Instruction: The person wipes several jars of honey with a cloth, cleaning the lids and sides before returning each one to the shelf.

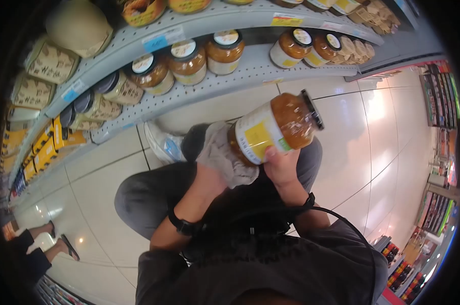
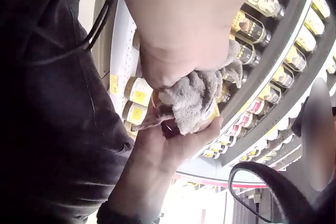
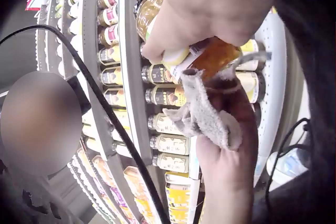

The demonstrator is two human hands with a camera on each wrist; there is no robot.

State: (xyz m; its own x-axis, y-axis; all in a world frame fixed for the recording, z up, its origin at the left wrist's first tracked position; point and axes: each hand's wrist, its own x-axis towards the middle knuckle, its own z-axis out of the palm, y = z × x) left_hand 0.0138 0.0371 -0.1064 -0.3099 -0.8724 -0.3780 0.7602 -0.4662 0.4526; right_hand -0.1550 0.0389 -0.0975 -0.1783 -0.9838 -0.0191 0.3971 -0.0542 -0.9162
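Observation:
A jar with a yellow and white label (image 1: 258,134) is held tilted above the lap, its dark lid toward the upper right in the head view. My right hand (image 1: 283,166) grips its side, thumb on the label. Around the jar's base my left hand (image 1: 211,178) holds a crumpled grey cloth (image 1: 217,147), which hides most of its fingers. The left wrist view has the cloth (image 2: 191,100) between my left hand (image 2: 181,40) and my right hand (image 2: 181,148). In the right wrist view, amber contents show in the jar (image 3: 220,58), beside the cloth (image 3: 202,108).
Similar jars (image 1: 189,63) line the curved shelf (image 1: 189,96) ahead, with a gap in their row. Darker-lidded jars (image 1: 120,89) and yellow boxes (image 1: 47,152) stand at the left. Another person's feet (image 1: 62,246) are on the tiled floor, lower left.

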